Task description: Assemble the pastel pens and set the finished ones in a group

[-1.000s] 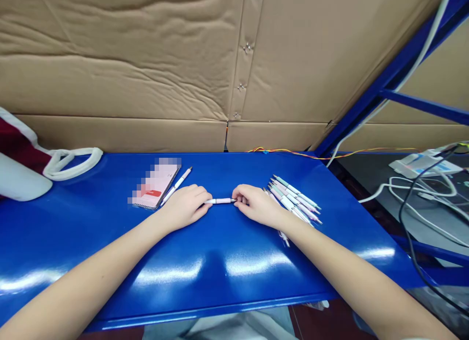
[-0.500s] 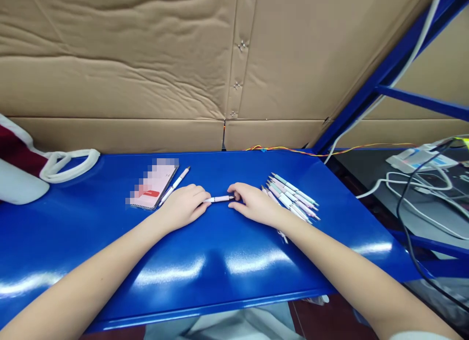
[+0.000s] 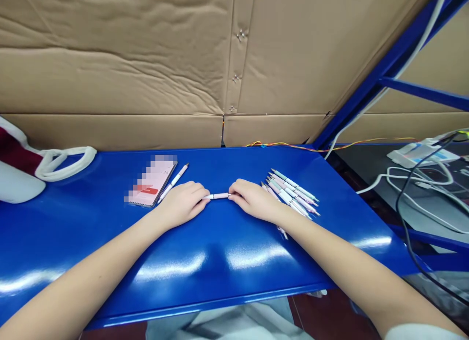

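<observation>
A pink-and-white pen [image 3: 219, 196] lies level between my two hands, just above or on the blue tabletop; I cannot tell which. My left hand [image 3: 187, 201] is closed on its white end. At the other end, the fingertips of my right hand [image 3: 249, 197] pinch the tip, which they hide. Beside my left hand another pen [image 3: 174, 182] rests along a pink notepad [image 3: 151, 186], part of which is blurred out. Several white, pink and green pens [image 3: 293, 193] lie in a loose bunch just beyond my right wrist, partly covered by it.
A white, grey and dark red object with a looped strap [image 3: 68, 164] sits on the blue table [image 3: 205, 281] at the far left. Cardboard [image 3: 146, 86] walls off the back. White cables [image 3: 421, 179] and a black cable [image 3: 406, 232] tangle on a dark surface to the right.
My right hand's fingers have closed onto the pen's tip, which was showing before. My left hand keeps hold of the other end. The view has shifted slightly.
</observation>
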Available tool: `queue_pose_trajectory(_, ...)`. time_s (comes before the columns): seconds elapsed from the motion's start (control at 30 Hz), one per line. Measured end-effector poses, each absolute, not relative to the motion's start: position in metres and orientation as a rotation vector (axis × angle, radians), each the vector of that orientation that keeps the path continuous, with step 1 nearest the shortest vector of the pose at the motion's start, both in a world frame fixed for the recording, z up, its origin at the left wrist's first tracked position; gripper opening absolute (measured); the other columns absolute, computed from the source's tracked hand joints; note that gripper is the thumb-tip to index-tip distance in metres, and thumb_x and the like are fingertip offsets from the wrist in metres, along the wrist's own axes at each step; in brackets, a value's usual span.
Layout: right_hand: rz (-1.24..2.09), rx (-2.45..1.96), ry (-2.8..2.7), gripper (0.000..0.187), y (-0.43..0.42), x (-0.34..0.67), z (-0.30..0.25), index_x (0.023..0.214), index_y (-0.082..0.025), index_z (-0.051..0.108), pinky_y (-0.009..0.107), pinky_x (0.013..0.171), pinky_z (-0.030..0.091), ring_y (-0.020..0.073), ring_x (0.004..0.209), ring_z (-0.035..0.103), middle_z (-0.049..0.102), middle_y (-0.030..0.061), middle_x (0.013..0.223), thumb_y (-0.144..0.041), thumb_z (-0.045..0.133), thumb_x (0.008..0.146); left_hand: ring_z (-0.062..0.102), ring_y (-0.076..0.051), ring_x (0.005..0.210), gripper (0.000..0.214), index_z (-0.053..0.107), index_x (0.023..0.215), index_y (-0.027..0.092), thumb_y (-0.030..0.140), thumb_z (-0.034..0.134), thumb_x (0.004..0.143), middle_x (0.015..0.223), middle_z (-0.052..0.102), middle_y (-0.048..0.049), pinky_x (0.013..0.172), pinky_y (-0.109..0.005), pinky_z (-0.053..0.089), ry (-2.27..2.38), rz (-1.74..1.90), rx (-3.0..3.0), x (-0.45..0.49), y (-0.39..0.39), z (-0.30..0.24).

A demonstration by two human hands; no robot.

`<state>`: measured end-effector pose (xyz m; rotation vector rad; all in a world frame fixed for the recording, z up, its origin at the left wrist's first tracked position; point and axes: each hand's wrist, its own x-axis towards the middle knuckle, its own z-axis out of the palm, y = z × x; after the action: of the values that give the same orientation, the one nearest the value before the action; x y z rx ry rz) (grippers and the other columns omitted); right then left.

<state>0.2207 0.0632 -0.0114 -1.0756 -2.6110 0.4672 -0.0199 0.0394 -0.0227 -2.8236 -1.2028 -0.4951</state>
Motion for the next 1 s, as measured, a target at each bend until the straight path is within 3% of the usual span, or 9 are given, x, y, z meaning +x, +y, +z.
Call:
queue_pose_trajectory(0.17,0.477,-1.048,-2.599,0.015,0.0621,0.2208,-0.0096,0.102,-0.017,0.058,0.028,0.075,0.041,0.0171,0.085,0.055,0.059,0.0058,0.093,-0.022,0.052,0.090,0.058,-0.020,0.086,0.026,0.061,0.098,0.017,0.031,0.039,0.095,0.091,0.064,-0.0067,0.077,-0.032,0.046,-1.191,-0.500,-2.831,-0.0207,0.0402,-0.0242)
queue_pose_trajectory(0.27,0.459,-1.059,-2.614,0.010,0.0621,0.2204,-0.0095,0.097,-0.017,0.058,0.027,0.073,0.041,0.0163,0.083,0.054,0.058,0.0049,0.091,-0.020,0.051,0.090,0.058,-0.019,0.086,0.027,0.061,0.098,0.017,0.031,0.039,0.095,0.091,0.064,-0.0069,0.077,-0.032,0.046,-1.189,-0.493,-2.834,-0.0203,0.0399,-0.0238)
queue_pose_trajectory(0.37,0.437,-1.056,-2.665,0.020,0.0628,0.2199,-0.0095,0.091,-0.016,0.060,0.028,0.074,0.040,0.0165,0.081,0.054,0.057,0.0058,0.087,-0.024,0.043,0.095,0.057,-0.019,0.085,0.026,0.061,0.098,0.017,0.031,0.039,0.095,0.091,0.064,-0.0066,0.076,-0.032,0.046,-1.192,-0.498,-2.826,-0.0200,0.0394,-0.0230)
queue_pose_trajectory(0.53,0.498,-1.062,-2.560,0.010,0.0624,0.2207,-0.0094,0.096,-0.017,0.056,0.026,0.070,0.040,0.0156,0.080,0.053,0.057,0.0046,0.091,-0.023,0.055,0.089,0.057,-0.019,0.084,0.027,0.061,0.099,0.017,0.031,0.039,0.095,0.092,0.064,-0.0067,0.075,-0.032,0.046,-1.185,-0.528,-2.824,-0.0196,0.0394,-0.0233)
queue_pose_trajectory(0.6,0.481,-1.068,-2.570,0.006,0.0629,0.2209,-0.0099,0.092,-0.017,0.056,0.025,0.068,0.039,0.0151,0.078,0.053,0.056,0.0040,0.089,-0.021,0.052,0.090,0.057,-0.019,0.084,0.027,0.061,0.099,0.016,0.031,0.039,0.095,0.092,0.064,-0.0066,0.075,-0.032,0.046,-1.182,-0.525,-2.812,-0.0194,0.0394,-0.0236)
queue_pose_trajectory(0.73,0.419,-1.022,-2.651,0.020,0.0648,0.2211,-0.0106,0.086,-0.016,0.059,0.028,0.072,0.040,0.0162,0.078,0.052,0.056,0.0052,0.084,-0.023,0.043,0.095,0.057,-0.020,0.085,0.025,0.060,0.098,0.016,0.031,0.040,0.096,0.093,0.064,-0.0064,0.075,-0.032,0.046,-1.149,-0.513,-2.769,-0.0196,0.0393,-0.0230)
queue_pose_trajectory(0.9,0.496,-1.022,-2.582,0.009,0.0640,0.2233,-0.0078,0.093,-0.016,0.056,0.026,0.069,0.040,0.0154,0.079,0.052,0.056,0.0042,0.089,-0.023,0.055,0.088,0.057,-0.019,0.082,0.025,0.060,0.098,0.016,0.031,0.040,0.095,0.092,0.064,-0.0065,0.073,-0.031,0.046,-1.143,-0.535,-2.746,-0.0191,0.0384,-0.0211)
queue_pose_trajectory(1.0,0.443,-1.000,-2.633,0.009,0.0636,0.2244,-0.0069,0.090,-0.017,0.057,0.025,0.069,0.038,0.0149,0.077,0.051,0.055,0.0038,0.087,-0.022,0.050,0.091,0.057,-0.019,0.083,0.026,0.060,0.098,0.016,0.030,0.039,0.096,0.092,0.065,-0.0064,0.072,-0.031,0.046,-1.135,-0.525,-2.740,-0.0176,0.0372,-0.0209)
